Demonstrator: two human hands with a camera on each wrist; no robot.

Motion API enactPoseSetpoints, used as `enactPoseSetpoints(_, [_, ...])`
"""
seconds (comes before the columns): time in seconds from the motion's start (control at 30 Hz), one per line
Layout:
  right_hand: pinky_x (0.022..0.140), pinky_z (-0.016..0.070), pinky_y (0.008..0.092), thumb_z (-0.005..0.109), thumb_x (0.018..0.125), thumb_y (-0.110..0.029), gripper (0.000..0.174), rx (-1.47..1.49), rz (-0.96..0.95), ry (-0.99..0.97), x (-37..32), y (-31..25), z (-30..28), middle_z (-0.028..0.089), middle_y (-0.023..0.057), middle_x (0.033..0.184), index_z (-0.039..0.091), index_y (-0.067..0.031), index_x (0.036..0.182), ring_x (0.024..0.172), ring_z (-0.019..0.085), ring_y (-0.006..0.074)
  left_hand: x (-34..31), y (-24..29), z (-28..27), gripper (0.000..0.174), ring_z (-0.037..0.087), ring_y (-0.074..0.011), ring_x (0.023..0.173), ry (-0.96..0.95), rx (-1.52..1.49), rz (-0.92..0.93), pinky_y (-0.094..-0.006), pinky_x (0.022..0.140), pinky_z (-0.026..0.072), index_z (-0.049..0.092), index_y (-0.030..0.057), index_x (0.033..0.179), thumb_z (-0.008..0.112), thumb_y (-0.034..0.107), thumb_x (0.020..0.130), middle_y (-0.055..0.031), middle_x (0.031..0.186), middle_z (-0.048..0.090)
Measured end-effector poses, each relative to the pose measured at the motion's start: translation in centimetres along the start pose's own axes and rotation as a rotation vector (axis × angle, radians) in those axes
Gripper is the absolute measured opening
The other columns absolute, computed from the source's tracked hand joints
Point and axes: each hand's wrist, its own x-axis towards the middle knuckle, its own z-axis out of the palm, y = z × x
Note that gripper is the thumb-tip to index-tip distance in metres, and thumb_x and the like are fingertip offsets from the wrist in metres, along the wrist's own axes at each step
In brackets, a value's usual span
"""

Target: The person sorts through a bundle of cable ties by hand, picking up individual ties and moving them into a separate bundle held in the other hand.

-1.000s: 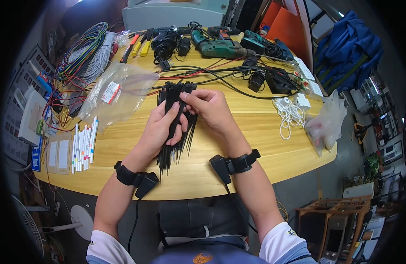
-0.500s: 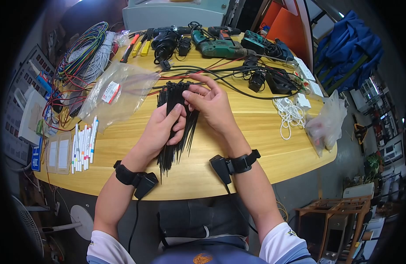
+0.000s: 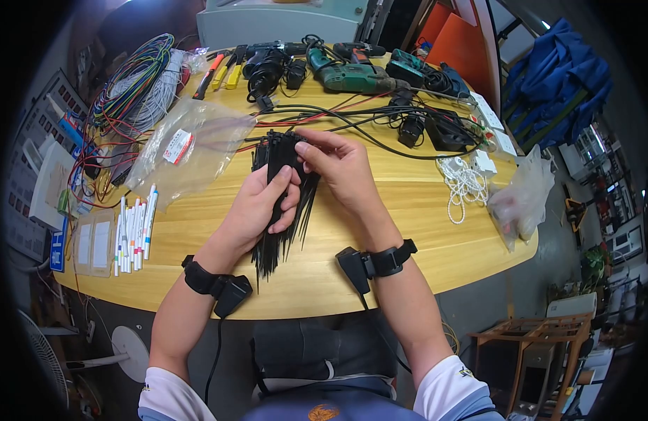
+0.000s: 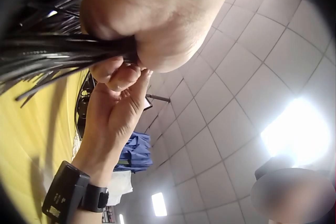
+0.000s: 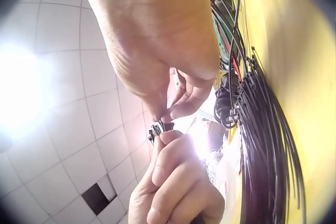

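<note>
The wooden table (image 3: 394,270) carries everything, with a green drill (image 3: 355,78) near its far edge and a clear plastic bag (image 3: 145,165) toward its left end. Between bag and near edge, a pile of black cable ties (image 5: 262,150) lies fanned on the wood beside the hands. The left hand (image 3: 250,210) grips a smaller bunch (image 4: 63,53) above it, fingers curled round, thumb pressed along it. The right hand (image 3: 346,175) pinches at its head end between thumb and fingertip. A slack left grip could let slim ties slide out; a tug on one head might drag neighbours along, skewing the bunch.
</note>
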Motion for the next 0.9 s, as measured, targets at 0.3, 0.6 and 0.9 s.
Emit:
enactPoseSetpoints(0.3, [0.06,0.0446,0.0169,0.072,0.087,-0.009,0.036,0.139,0.235,-0.183,-0.5,-0.6,0.2,0.069,0.0052,0.098,0.061,0.0022,0.119,0.074,0.059,0.0037,-0.4,0.5,-0.1,0.029,0.035,-0.0065,0.038,-0.144,-0.057,-0.089,-0.0207,0.035,0.0252,0.047,0.0074,0.094,0.04,0.033,0.106,0.0014,0.064,0.04])
enactPoseSetpoints(0.6, [0.046,0.0384,0.0161,0.072,0.085,-0.009,0.038,-0.023,0.293,-0.256,-1.1,-2.4,-0.1,0.071,0.0101,0.089,0.062,0.0061,0.119,0.05,0.05,0.0025,-1.5,1.9,0.9,0.031,0.032,-0.0061,0.035,-0.322,-0.105,-0.269,-0.0207,0.032,0.0235,0.049,0.005,0.103,0.037,0.033,0.106,0.0008,0.063,0.039])
enactPoseSetpoints(0.9, [0.047,0.042,0.0195,0.069,0.086,-0.005,0.023,-0.094,0.296,-0.155,-0.6,-1.5,-0.6,0.07,0.0096,0.084,0.065,0.0056,0.107,0.05,0.051,0.0035,-0.7,1.0,0.5,0.035,0.04,-0.0051,0.045,-0.241,-0.192,-0.235,-0.0192,0.04,0.03,0.055,0.0042,0.106,0.037,0.034,0.106,0.002,0.068,0.044])
